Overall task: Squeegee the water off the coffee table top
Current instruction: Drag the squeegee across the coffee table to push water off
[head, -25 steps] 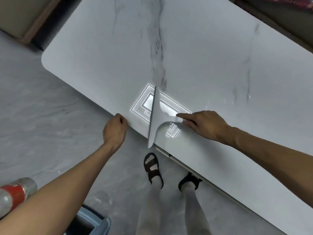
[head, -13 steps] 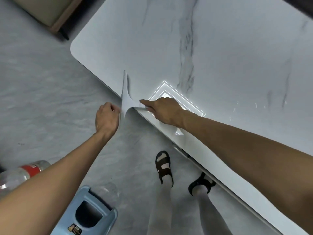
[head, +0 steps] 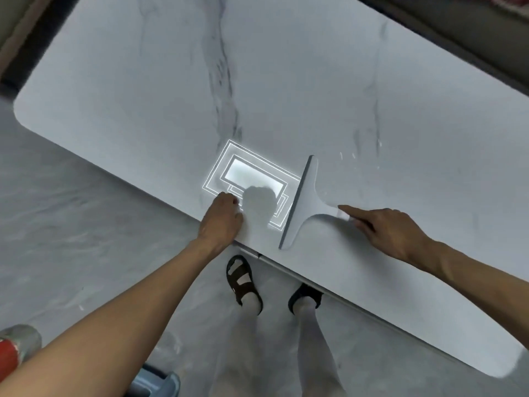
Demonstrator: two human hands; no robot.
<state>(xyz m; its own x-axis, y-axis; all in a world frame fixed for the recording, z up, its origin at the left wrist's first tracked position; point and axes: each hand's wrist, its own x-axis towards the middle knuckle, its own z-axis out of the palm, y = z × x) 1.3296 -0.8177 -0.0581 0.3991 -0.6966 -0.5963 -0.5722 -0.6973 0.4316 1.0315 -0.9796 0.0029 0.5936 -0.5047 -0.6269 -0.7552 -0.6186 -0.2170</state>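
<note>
The white marble coffee table top [head: 286, 81] fills most of the view. A pale grey squeegee [head: 303, 202] lies with its blade on the table near the front edge, just right of a bright lamp reflection [head: 246, 179]. My right hand [head: 389, 233] grips its handle, with the index finger stretched along it. A few small water streaks [head: 355, 157] glint beyond the blade's far end. My left hand [head: 221, 222] rests on the front edge of the table, left of the squeegee, with its fingers curled and nothing in them.
My feet in dark sandals [head: 243, 279] stand on the grey floor by the table's front edge. A light blue bin [head: 156, 382] and a bottle with a red label [head: 14, 348] are at the bottom left. Dark furniture [head: 472, 32] runs behind the table.
The squeegee has moved from the table's left front edge back to the right, past the lamp reflection. My left hand has come up onto the table edge.
</note>
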